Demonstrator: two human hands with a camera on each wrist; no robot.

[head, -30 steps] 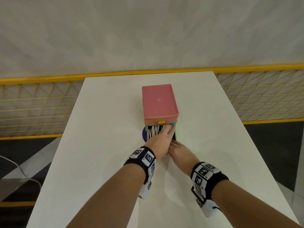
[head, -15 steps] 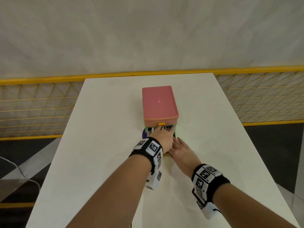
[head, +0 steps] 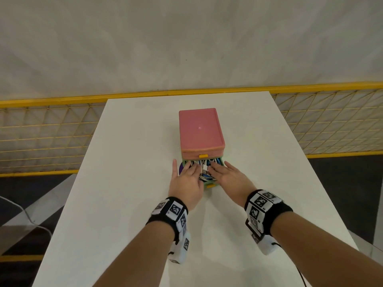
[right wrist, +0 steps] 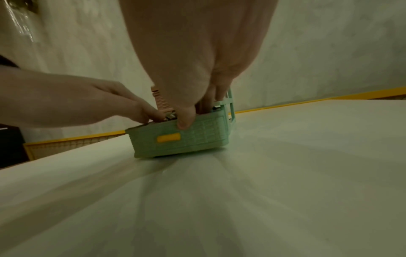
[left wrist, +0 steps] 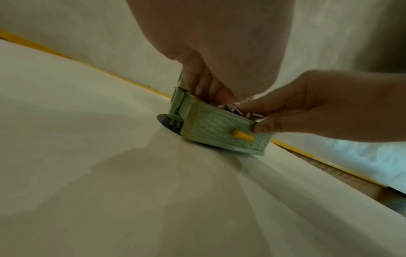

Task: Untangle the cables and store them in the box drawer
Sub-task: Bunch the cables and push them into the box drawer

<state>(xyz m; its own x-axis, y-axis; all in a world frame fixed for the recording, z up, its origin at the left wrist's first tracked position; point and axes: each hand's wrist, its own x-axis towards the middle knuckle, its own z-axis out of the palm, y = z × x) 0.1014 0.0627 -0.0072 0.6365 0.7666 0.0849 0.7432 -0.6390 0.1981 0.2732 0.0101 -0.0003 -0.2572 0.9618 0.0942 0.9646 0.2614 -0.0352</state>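
Cables (head: 204, 171): white and blue, heaped in the pulled-out green drawer (left wrist: 222, 129) of the pink-topped box (head: 200, 131), which stands mid-desk (head: 124, 183), nearer the far edge.

Handling, judged: light, limp, springy; coils likely to rise above the drawer rim and snag under the box when it slides in. Press flat from above rather than pinch. Drawer plastic looks thin and light; take it by the front wall near the yellow knob (right wrist: 168, 138), box braced.

Left hand (head: 187, 182): fingers (left wrist: 198, 81) extended, lying on the cables on the drawer's left side; no grip visible.

Right hand (head: 230, 179): fingers on the cables on the right side, thumb (right wrist: 185, 120) hooked over the front wall. Cables sit under and between both sets of fingertips.
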